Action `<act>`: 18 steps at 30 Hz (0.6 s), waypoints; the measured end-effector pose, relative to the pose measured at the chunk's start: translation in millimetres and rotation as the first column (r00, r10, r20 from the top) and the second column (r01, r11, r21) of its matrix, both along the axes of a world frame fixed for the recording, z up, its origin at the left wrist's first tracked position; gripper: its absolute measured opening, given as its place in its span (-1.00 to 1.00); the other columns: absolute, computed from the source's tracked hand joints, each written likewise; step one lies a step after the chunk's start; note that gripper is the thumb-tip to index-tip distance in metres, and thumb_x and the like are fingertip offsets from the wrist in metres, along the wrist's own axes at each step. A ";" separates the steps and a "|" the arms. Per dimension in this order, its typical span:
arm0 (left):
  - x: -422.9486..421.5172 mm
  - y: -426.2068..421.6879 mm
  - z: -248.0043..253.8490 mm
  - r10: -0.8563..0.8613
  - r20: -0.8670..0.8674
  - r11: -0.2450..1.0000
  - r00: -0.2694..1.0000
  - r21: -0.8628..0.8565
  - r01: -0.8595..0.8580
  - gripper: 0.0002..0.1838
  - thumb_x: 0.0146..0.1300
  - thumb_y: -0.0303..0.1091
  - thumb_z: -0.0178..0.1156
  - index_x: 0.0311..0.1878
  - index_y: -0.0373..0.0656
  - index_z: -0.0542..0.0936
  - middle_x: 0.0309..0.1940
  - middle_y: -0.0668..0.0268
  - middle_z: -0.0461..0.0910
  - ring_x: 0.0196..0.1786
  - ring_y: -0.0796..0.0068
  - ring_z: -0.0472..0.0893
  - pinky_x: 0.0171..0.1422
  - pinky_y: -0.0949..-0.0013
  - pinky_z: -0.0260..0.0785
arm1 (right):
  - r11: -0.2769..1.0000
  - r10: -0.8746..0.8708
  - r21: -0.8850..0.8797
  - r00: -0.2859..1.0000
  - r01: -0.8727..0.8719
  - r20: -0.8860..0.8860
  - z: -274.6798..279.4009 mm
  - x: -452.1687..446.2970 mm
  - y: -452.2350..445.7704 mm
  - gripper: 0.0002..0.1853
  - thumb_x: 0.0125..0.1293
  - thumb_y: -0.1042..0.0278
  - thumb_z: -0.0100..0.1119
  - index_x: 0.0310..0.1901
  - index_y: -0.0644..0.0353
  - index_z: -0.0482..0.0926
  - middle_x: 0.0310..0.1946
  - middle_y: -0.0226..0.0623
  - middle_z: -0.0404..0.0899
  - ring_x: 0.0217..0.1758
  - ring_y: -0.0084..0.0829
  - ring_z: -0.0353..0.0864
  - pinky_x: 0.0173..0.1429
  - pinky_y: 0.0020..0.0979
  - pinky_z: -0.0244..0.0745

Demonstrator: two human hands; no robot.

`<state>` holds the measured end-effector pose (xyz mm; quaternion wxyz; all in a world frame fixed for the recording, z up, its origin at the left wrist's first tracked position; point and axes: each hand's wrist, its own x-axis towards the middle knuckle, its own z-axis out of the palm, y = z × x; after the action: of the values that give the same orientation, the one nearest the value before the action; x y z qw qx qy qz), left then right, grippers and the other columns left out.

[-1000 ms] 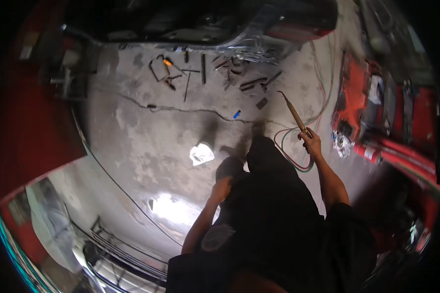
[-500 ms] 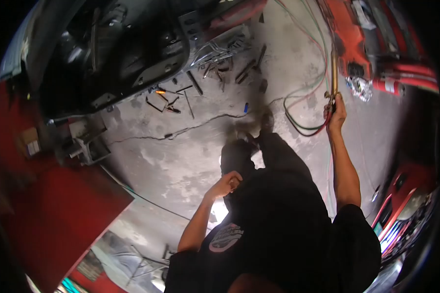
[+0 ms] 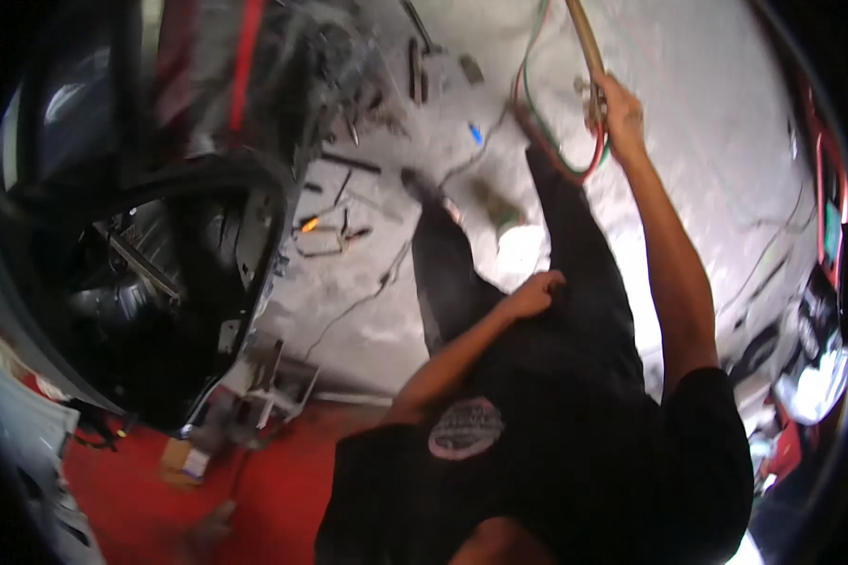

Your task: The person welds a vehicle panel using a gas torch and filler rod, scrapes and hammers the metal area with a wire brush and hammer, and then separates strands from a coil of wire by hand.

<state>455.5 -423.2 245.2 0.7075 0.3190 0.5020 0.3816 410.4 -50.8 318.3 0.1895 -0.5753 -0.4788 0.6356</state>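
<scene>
My right hand [image 3: 622, 118] is wrapped around the valve end of a brass gas torch [image 3: 586, 36], held out in front over the concrete floor. A red hose and a green hose [image 3: 561, 160] loop down from the torch beside my right leg. Its far end runs out of the top of the view. My left hand [image 3: 534, 294] is closed in front of my thighs, against or just above the dark trousers. Its fingers are curled in, and whether something small sits in them is hidden.
A stripped car body [image 3: 271, 202] with a dark opening stands at left. Scattered on the floor are an orange-tipped tool [image 3: 309, 225], a dark bar [image 3: 350, 163], a blue object [image 3: 476, 133] and a thin cable [image 3: 353, 306]. A metal stand [image 3: 283, 388] is by a red surface [image 3: 297, 461].
My view has turned, bringing the car body lower at left and taking the red equipment at upper right out of view. My left hand has moved rightward across my thighs. The torch stays in my right hand.
</scene>
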 end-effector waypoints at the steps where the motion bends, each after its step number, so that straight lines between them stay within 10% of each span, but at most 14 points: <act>1: -17.3 -12.0 14.4 -0.086 0.273 0.989 0.958 -0.092 0.115 -0.62 -0.03 -0.58 0.18 -0.05 -0.32 0.55 -0.27 0.26 0.59 -0.15 0.40 0.58 -0.04 0.29 0.44 | 0.998 -0.050 -0.041 0.998 0.052 0.038 -1.7 3.1 -25.6 -0.59 0.41 -0.01 0.17 -0.23 0.27 0.63 -0.54 -0.31 0.55 -0.63 -0.52 0.52 -0.55 -0.46 0.42; 5: -57.4 -31.0 72.9 -0.119 0.473 0.981 0.873 -0.080 0.177 -0.62 0.04 -0.61 0.18 0.01 -0.29 0.54 -0.17 0.25 0.66 -0.12 0.48 0.62 -0.06 0.35 0.49 | 0.991 -0.122 -0.039 0.984 0.128 0.133 -23.5 24.9 -80.1 -0.64 0.42 0.07 0.18 -0.21 0.28 0.65 -0.54 -0.35 0.55 -0.63 -0.53 0.52 -0.59 -0.47 0.38; 9: -50.8 -22.2 -9.8 -0.205 0.611 0.833 0.764 -0.301 0.464 -0.60 0.16 -0.54 0.23 0.10 -0.24 0.46 -0.18 0.13 0.66 -0.21 0.41 0.65 -0.09 0.32 0.51 | 0.979 -0.096 -0.161 0.979 0.125 0.179 -89.0 54.7 -90.8 -0.66 0.44 0.10 0.13 -0.14 0.27 0.64 -0.55 -0.38 0.52 -0.64 -0.57 0.51 -0.63 -0.48 0.35; 13: -18.3 -25.8 -213.8 -0.538 -0.311 0.842 0.783 -0.246 0.481 -0.49 0.22 -0.23 0.35 0.19 -0.11 0.44 0.04 -0.01 0.61 0.01 0.02 0.66 0.07 0.03 0.53 | 0.999 0.032 -0.039 0.994 -0.029 0.100 -217.4 95.6 -68.6 -0.58 0.49 0.04 0.01 -0.02 0.26 0.66 -0.41 -0.37 0.64 -0.60 -0.63 0.46 -0.56 -0.53 0.31; 16: 11.3 -2.6 -317.9 -0.597 -0.587 0.747 0.547 -0.159 0.645 -0.34 0.17 -0.20 0.36 0.33 -0.09 0.39 0.36 -0.18 0.31 0.31 -0.19 0.47 0.23 -0.04 0.50 | 0.979 0.071 -0.197 0.995 -0.057 0.064 -278.9 118.1 -52.9 -0.51 0.52 -0.04 -0.04 -0.05 0.27 0.68 -0.34 -0.38 0.68 -0.55 -0.69 0.43 -0.50 -0.57 0.30; 18: 42.7 -13.5 -380.8 -0.612 -0.693 0.667 0.382 -0.191 0.720 -0.45 0.18 -0.19 0.31 0.24 -0.12 0.48 0.29 -0.19 0.39 0.28 -0.13 0.51 0.23 -0.07 0.50 | 0.965 0.250 0.100 0.966 -0.243 -0.060 -306.6 131.3 -47.4 -0.51 0.58 -0.06 -0.09 -0.09 0.26 0.64 -0.40 -0.25 0.64 -0.46 -0.56 0.58 -0.41 -0.46 0.48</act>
<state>498.1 -436.6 -135.7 0.5243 0.6626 0.5320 -0.0553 541.7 -98.2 11.7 0.1522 -0.4786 -0.5682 0.6518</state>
